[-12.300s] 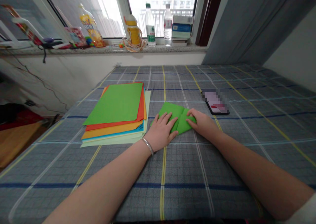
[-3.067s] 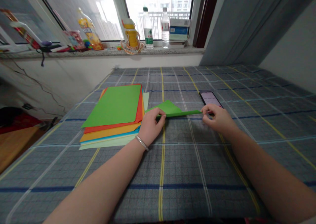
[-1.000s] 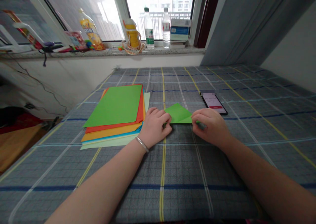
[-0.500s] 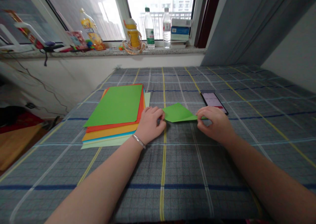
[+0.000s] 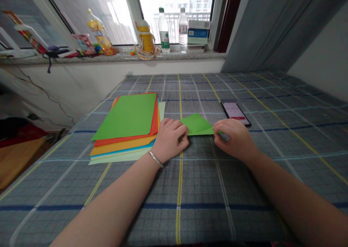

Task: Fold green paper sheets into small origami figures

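1. Your left hand (image 5: 171,138) is pinched closed on the left end of a folded sheet of bright green paper (image 5: 196,123); the fingers curl over and hide that end.
2. Your right hand (image 5: 233,136) grips the right end of the same sheet between thumb and curled fingers, with a sliver of green showing at the grip.
3. The sheet lies between your 2 hands, low over the grey plaid cloth (image 5: 203,189), its far edge rising to a blunt peak; you cannot tell here whether its near edge touches the cloth.
4. On your left wrist sits a thin silver-coloured bangle (image 5: 156,159).
5. Just beside your left hand is a loose stack of coloured paper sheets (image 5: 126,116), green on top, with red, orange, blue and pale green edges showing below; whether your hand touches it is unclear.
6. Beyond your right hand lies a flat black-edged phone (image 5: 236,111), its screen lit.
7. Past the cloth, 2 clear plastic bottles (image 5: 164,33) stand upright on the speckled stone windowsill (image 5: 119,58).
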